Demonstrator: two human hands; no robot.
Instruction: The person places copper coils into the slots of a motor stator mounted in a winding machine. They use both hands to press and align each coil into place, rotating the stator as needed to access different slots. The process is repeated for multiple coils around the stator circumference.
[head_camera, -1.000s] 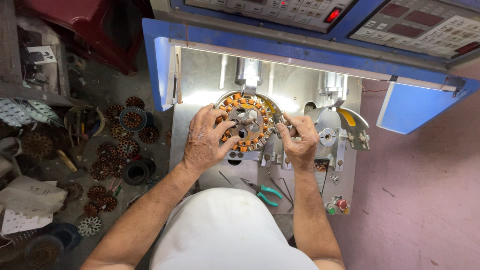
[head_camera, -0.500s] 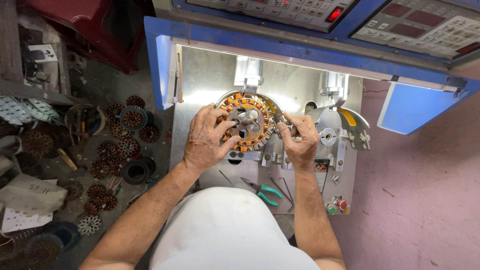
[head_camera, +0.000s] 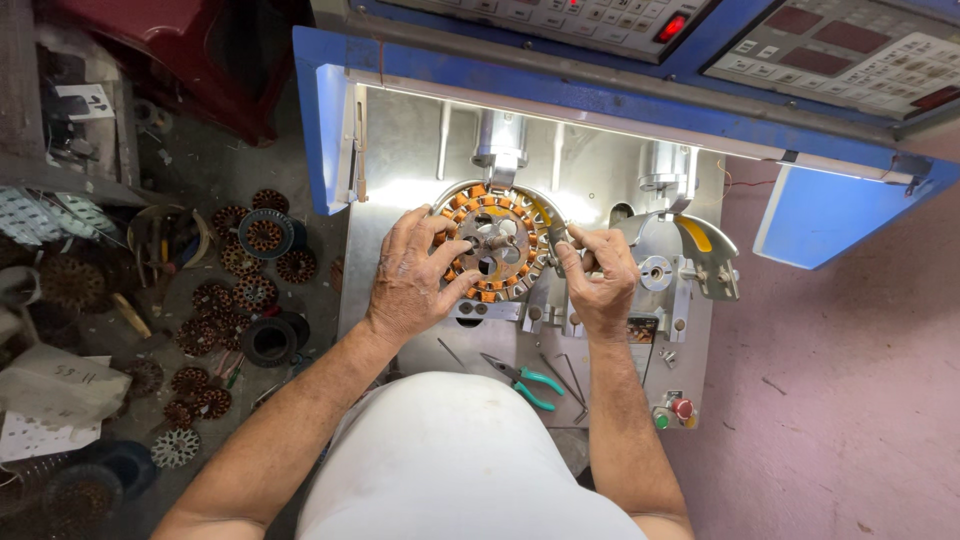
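1. The stator (head_camera: 492, 243), a round ring of copper coils with orange insulators, sits face-up on the machine plate (head_camera: 400, 190) under the lit opening, right in front of the person and a little left of centre.
2. The left hand (head_camera: 412, 280) lies on the stator's left and lower-left rim. Its fingers (head_camera: 440, 255) are spread and curved over the coils, reaching toward the hub (head_camera: 490, 240) at the centre.
3. The right hand (head_camera: 600, 275) is at the stator's right edge, just beside it. Its thumb and fingertips are pinched together on something small at the rim; whether that is a wire end or a small metal part is too fine to tell.
4. The two hands therefore bracket the ring from either side, left hand on it, right hand at its border. The left hand covers more of it and is the nearer one to the hub.
5. The stator is round, so it has no long axis on the plate; its own axis points up toward the camera.
6. The winding head (head_camera: 690, 255), with its yellow guard, stands just right of the right hand.
7. Pliers (head_camera: 522, 380) with teal handles lie on the plate near the person, between the forearms, touched by neither hand.
8. More wound stators (head_camera: 262, 236) lie scattered on the floor well to the left.
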